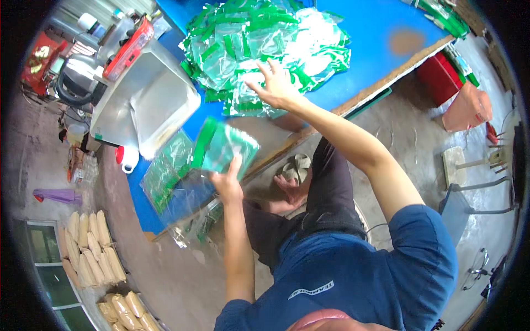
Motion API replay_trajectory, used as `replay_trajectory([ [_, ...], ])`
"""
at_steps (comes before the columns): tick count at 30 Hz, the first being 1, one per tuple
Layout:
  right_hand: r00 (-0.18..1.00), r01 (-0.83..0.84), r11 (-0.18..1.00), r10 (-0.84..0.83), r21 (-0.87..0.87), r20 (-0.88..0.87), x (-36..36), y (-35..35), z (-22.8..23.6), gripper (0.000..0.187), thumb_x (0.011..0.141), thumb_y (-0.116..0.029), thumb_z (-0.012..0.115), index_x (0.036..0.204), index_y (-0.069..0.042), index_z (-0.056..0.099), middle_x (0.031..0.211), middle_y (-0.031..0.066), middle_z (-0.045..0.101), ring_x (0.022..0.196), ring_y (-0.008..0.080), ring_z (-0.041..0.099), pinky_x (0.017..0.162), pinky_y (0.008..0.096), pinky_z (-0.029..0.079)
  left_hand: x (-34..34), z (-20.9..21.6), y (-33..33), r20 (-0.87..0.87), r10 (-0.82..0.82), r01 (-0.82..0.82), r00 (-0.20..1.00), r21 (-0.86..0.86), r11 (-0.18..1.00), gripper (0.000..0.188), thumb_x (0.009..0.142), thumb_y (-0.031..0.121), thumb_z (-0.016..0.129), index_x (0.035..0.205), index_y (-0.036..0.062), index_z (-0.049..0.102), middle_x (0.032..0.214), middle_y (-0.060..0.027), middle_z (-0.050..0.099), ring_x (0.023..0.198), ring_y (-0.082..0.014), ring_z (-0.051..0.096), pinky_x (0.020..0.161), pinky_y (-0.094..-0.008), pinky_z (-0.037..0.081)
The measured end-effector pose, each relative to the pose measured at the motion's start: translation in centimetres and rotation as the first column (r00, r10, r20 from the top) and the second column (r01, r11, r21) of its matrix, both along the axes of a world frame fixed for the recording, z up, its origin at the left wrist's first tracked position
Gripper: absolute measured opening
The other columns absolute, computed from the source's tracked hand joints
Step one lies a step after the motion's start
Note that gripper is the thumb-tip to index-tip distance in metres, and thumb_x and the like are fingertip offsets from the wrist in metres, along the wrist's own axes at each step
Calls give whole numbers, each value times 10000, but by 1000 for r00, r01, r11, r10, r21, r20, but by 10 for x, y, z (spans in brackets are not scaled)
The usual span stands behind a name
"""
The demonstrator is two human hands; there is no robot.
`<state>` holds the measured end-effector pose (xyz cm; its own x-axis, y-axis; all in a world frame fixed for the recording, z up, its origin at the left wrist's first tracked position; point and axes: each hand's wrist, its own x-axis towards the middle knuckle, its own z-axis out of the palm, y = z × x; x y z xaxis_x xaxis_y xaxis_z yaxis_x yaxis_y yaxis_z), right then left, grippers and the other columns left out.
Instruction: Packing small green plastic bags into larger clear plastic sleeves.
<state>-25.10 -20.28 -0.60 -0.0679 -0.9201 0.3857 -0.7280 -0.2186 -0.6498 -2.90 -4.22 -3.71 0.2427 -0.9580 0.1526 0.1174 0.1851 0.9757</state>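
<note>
My left hand (227, 185) grips a small stack of clear plastic bags (223, 148) with a green band along one edge, held above the near edge of the blue table (375, 66). A large heap of similar clear and green bags (243, 47) covers the middle of the tabletop. Over the heap's near side reaches my right hand (276, 88), its fingers spread and nothing in them; whether it touches the bags I cannot tell. More green-edged bags in a large clear sheet (168, 168) lie at the table's left end, partly under my left hand.
Left of the heap stands a metal bin (157, 83), beside a silver kettle (80, 77) and a red-and-white container (127, 157). Brown paper packages (91, 245) are stacked on the floor at lower left. A red box (440, 79) and a chair (458, 207) stand at right.
</note>
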Motion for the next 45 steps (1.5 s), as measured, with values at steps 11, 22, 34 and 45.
replay_trajectory([
  [11,617,-741,661,739,114,-272,-32,150,-18,512,970,-326,570,1382,-27,521,1398,234,521,1329,398,468,1127,517,336,-29,-19,88,-804,-59,398,592,228,889,477,908,72,685,1353,62,513,1271,-74,622,1209,-278,589,1058,-507,496],
  [22,592,-751,660,664,-15,-457,-75,125,-34,609,847,-261,748,1376,-62,522,1383,170,558,1308,348,514,1048,491,430,4,-75,121,-918,-100,452,385,93,887,652,835,45,722,1424,16,443,1445,-167,512,1372,-393,445,1163,-597,333],
  [34,805,-520,830,399,-201,-439,-49,-33,-40,461,963,-258,526,1370,-41,512,1399,216,528,1319,400,475,1080,475,408,-25,-33,105,-783,-144,431,606,171,886,575,853,51,707,1379,5,478,1325,-110,584,1260,-282,539,1132,-452,388],
  [45,733,-483,875,418,23,-537,12,118,-1,495,923,-353,629,1221,36,565,1331,232,501,1277,388,446,1050,504,373,-10,-52,119,-984,-59,411,167,15,911,692,835,89,745,1435,-7,414,1464,-171,484,1403,-394,384,1232,-608,173],
])
